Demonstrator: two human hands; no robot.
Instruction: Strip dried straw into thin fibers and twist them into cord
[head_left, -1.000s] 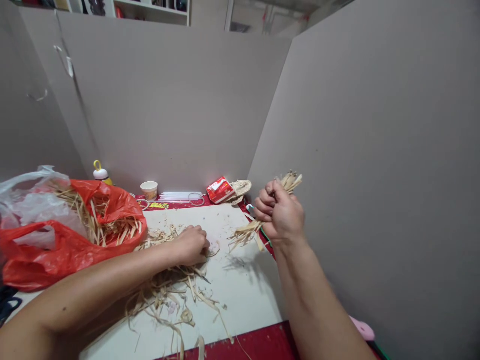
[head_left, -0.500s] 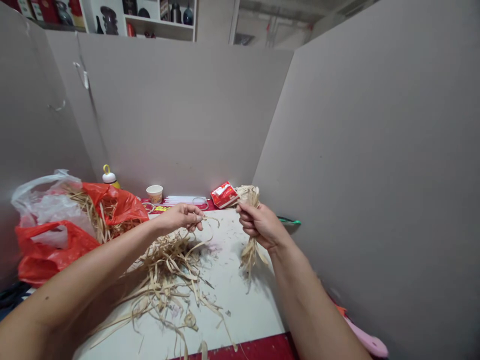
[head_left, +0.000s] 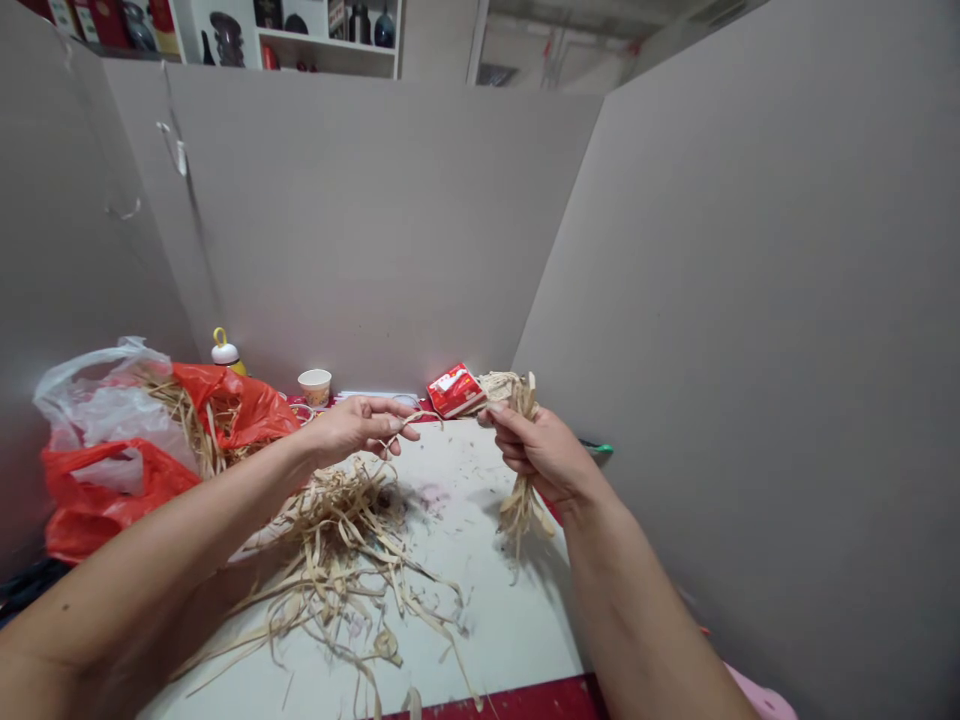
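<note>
Gripping a straw bundle (head_left: 523,512) just right of the frame's centre, my right hand (head_left: 541,455) curls round it; my left hand (head_left: 360,426) pinches a thin strip (head_left: 417,417), with loose strips (head_left: 337,540) lower left

Both arms are bare and reach forward, the grips raised near each other at almost the same height, with a gap between. The left arm (head_left: 217,525) slants up from the lower left corner, a small dark spot on its skin; its wrist (head_left: 306,450) is nearly straight. The left grip (head_left: 356,428) points right, fingers loosely extended and slightly parted, thumb pressed toward them in a pinch. The right forearm (head_left: 649,595) rises leftward from the bottom edge; the right grip (head_left: 544,450) is curled closed, thumb on top pointing left
</note>
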